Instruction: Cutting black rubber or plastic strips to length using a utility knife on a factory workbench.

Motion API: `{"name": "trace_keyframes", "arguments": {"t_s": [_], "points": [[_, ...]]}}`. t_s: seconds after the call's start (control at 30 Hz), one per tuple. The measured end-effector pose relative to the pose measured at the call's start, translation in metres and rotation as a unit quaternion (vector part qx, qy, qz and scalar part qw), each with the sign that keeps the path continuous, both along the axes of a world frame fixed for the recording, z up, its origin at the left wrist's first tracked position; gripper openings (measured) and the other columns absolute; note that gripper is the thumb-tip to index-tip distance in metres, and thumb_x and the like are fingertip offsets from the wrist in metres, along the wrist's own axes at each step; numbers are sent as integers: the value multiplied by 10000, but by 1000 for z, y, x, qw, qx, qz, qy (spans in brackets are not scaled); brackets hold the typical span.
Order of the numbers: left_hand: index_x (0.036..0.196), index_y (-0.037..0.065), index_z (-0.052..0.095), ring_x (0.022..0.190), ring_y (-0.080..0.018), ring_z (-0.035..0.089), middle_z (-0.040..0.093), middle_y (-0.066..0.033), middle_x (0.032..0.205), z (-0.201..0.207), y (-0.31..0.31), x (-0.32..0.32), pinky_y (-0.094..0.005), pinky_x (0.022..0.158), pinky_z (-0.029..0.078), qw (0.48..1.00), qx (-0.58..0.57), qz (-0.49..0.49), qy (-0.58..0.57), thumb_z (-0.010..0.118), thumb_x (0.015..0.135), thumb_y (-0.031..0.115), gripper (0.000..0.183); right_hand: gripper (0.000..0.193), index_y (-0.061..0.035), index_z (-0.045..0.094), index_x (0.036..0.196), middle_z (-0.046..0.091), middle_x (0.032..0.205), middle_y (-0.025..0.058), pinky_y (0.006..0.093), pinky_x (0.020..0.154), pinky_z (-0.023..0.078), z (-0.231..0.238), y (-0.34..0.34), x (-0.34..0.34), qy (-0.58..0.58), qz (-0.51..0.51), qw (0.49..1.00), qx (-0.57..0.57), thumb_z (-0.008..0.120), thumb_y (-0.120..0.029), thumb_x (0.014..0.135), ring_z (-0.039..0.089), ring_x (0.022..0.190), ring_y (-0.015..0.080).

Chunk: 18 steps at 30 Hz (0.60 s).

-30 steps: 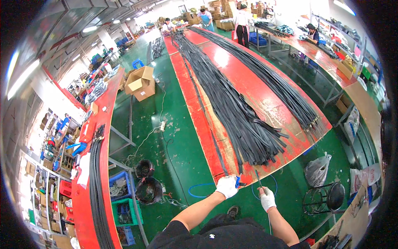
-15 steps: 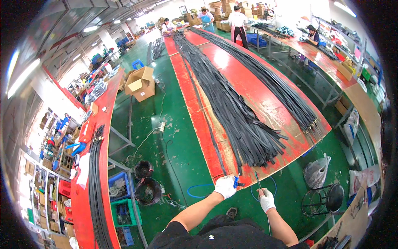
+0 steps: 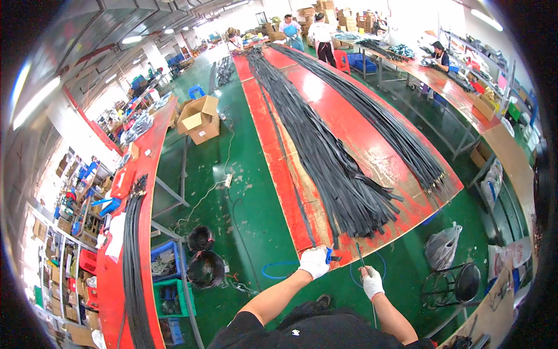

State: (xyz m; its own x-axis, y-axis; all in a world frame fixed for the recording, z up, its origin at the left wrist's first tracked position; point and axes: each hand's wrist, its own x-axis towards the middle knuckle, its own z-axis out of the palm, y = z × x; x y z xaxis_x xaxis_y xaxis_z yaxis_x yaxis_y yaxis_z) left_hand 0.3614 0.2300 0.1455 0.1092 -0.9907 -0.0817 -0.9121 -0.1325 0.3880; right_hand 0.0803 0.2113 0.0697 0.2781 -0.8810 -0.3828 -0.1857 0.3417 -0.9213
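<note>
Table, long and red, surface worn pale in patches toward the near end; green floor around it. Broad bundle of flat black strips lies lengthwise down the middle, cut ends fanned out near the close edge. Second bundle, slimmer, lies along the right side, brassy bits at its near ends. Single strip runs down the left margin toward the corner.

Left hand, white-gloved, at the near left corner of the table. Fingers curled closed around a blue tool, part of which pokes out on the right of the glove; exact kind not readable. Right hand, also gloved, just off the near edge, closed on a thin dark rod that rises toward the broad bundle's ends; its tip shows near the table edge, and a thin length continues below the fist. Whether the rod touches the table: cannot tell. Blue hose loops below the edge, near both hands.

Left: second red table bearing long black strips; open cardboard box on the floor. Right: tied plastic bag, round black stool. Several co-workers beyond the far end.
</note>
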Motion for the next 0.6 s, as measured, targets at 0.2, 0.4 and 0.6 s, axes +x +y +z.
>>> {"name": "trace_keyframes", "arguments": {"t_s": [0.2, 0.4, 0.6], "points": [[1010, 66, 656, 894, -397, 738, 734, -191, 921, 1, 0, -1, -517, 800, 582, 1000, 9, -3, 7, 654, 852, 183, 197, 207, -48, 700, 1108, 558, 800, -36, 264, 623, 401, 7, -1, -4, -6, -5, 1000, -14, 601, -229, 1102, 486, 697, 72], [1007, 83, 677, 892, -399, 741, 740, -190, 925, 0, 1, 3, -516, 798, 585, 1000, -6, -14, 7, 642, 870, 200, 184, 205, -50, 702, 1105, 545, 782, -41, 267, 620, 400, 15, -1, -9, 9, -8, 999, -40, 603, -229, 1102, 479, 687, 73], [1007, 67, 694, 935, -380, 753, 755, -209, 947, 7, 0, 3, -502, 848, 578, 1000, 28, -4, 6, 636, 861, 161, 183, 199, -58, 711, 1093, 542, 767, -45, 269, 622, 398, 21, 4, -9, 13, -11, 999, -33, 601, -224, 1098, 479, 680, 75]]}}
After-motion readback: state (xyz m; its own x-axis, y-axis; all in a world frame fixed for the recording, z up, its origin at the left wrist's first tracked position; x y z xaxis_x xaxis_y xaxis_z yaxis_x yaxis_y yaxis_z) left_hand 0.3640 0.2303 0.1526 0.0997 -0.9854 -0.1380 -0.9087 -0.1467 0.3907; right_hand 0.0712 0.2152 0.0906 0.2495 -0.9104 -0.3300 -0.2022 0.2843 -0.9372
